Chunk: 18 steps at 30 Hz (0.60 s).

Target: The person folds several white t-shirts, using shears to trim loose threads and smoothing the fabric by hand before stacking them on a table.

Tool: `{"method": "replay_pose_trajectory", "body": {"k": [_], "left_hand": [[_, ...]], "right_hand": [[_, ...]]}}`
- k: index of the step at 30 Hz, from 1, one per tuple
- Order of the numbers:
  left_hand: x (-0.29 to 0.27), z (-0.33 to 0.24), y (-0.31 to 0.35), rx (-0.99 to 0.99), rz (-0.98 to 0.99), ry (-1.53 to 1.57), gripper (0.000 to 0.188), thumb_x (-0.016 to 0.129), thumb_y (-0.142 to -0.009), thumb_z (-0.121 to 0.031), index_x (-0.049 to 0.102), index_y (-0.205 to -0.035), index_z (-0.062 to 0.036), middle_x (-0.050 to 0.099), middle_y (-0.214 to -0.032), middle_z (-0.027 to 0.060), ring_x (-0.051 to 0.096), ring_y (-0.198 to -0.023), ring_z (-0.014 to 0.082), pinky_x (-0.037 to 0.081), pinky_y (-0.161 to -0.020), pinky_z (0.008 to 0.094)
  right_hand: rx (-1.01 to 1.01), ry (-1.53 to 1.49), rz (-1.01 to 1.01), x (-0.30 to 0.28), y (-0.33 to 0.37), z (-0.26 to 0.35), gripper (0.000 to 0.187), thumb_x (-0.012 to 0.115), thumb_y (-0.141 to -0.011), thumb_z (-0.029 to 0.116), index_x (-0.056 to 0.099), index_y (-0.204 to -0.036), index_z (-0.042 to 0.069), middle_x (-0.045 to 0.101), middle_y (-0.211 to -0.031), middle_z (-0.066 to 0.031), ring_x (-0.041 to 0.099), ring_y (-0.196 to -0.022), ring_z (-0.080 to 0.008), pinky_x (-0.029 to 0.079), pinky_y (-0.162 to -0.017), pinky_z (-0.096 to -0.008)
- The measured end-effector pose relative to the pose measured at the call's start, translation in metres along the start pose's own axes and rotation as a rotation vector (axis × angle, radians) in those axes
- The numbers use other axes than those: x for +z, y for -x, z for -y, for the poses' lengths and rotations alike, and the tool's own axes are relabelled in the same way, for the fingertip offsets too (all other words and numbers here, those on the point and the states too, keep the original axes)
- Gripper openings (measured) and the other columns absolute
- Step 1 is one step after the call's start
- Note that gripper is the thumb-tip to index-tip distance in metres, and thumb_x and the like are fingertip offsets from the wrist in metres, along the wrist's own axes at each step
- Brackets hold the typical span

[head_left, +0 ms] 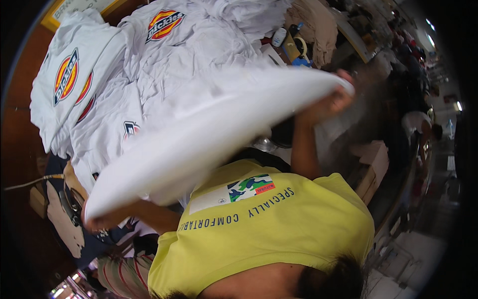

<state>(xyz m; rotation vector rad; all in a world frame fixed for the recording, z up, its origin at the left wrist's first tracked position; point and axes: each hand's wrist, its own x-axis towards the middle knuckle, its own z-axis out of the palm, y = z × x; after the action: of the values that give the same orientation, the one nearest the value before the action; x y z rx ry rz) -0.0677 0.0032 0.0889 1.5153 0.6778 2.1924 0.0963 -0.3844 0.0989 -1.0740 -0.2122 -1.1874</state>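
Observation:
A white T-shirt (214, 127) is stretched taut between my two hands, smeared by motion, so its details do not show. At the lower left, my left hand (102, 220) is closed on one end of it. My right hand (341, 98), raised at the upper right, grips the other end with bent fingers. Beyond the held cloth lies a heap of white T-shirts (174, 65) with red, yellow and dark blue logos. One folded over at the left, a white T-shirt (52, 117), shows its large logo plainly.
Past the heap on the right are a white bottle (279, 37), a tape roll (301, 47) and beige cloth (318, 30). A cardboard box (373, 167) stands right of my arm. Dark cloth and scissors-like handles (69, 207) lie at the left. Another person (418, 124) is farther right.

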Motion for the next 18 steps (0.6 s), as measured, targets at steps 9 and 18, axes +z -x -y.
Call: {"method": "replay_pose_trajectory", "body": {"k": [9,18], "left_hand": [[0.082,-0.175,0.080,-0.116,1.232,1.050,0.020,0.060,-0.076,-0.013,0.053,-0.093,-0.0054,0.048,-0.098,0.0118,0.048,-0.092,0.0225,0.039,-0.080,0.0315],[0.052,-0.178,0.145,-0.738,1.996,0.877,0.055,0.067,-0.076,-0.025,0.043,-0.122,-0.0053,0.040,-0.127,0.0100,0.039,-0.117,0.0211,0.035,-0.091,0.0383]], "right_hand": [[0.380,-0.148,0.880,0.039,0.026,0.077,0.022,0.061,-0.081,0.008,0.050,-0.098,0.001,0.050,-0.090,-0.0055,0.048,-0.083,-0.0110,0.039,-0.079,-0.0248],[0.640,0.194,0.815,-0.093,0.018,0.051,0.015,0.062,-0.079,0.006,0.052,-0.089,-0.001,0.053,-0.081,-0.0030,0.048,-0.078,-0.0068,0.039,-0.073,-0.0209]]}}
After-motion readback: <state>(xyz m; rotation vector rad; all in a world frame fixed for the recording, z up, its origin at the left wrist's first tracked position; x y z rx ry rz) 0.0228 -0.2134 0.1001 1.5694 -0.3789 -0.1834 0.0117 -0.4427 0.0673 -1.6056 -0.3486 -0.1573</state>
